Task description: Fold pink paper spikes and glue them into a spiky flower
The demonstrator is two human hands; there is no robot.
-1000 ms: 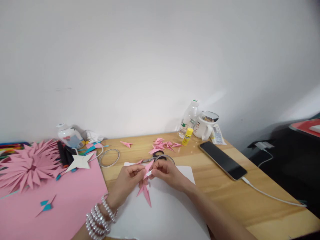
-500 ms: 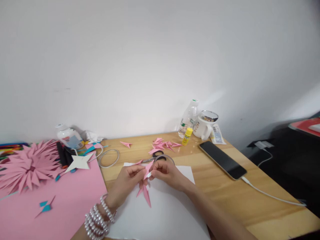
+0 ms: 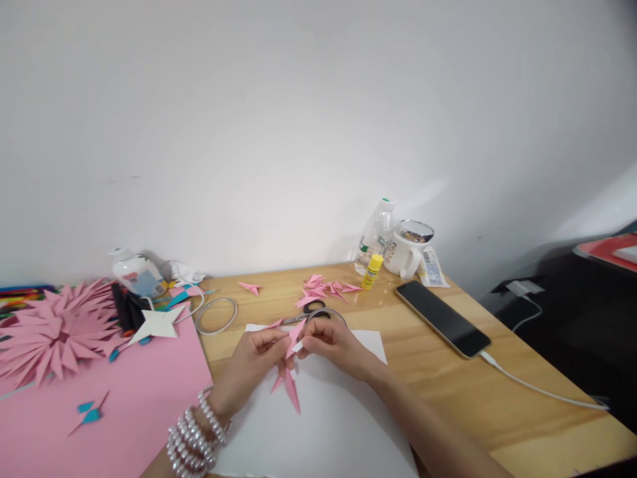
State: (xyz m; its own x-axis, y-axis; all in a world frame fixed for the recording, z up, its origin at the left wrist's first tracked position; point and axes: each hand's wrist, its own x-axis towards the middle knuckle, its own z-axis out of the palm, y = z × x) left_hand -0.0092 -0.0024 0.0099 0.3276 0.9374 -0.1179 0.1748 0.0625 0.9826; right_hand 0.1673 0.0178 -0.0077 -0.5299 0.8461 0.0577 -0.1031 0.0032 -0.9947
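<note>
My left hand (image 3: 263, 355), with pearl-like bracelets on its wrist, pinches a pointed folded pink paper piece (image 3: 295, 335). Against that piece, the closed fingertips of my right hand (image 3: 326, 342) grip a small white strip (image 3: 297, 346). More pink points (image 3: 292, 393) stick out below my fingers, over a white sheet (image 3: 318, 425). Just behind the right hand curves a thin grey loop (image 3: 334, 312); its lower part is hidden. Scissors (image 3: 301, 318) with black handles lie beyond the hands, partly covered.
Loose pink folded pieces (image 3: 323, 289), a yellow glue stick (image 3: 372, 272), a bottle (image 3: 375, 236) and a mug (image 3: 405, 252) stand or lie at the back. A phone (image 3: 442, 318) lies right. Left are a pink paper flower (image 3: 60, 332), a white star (image 3: 156, 324) and a wire ring (image 3: 216, 316).
The white strip between my right fingertips has shifted slightly against the pink piece. Both hands stay almost in place.
</note>
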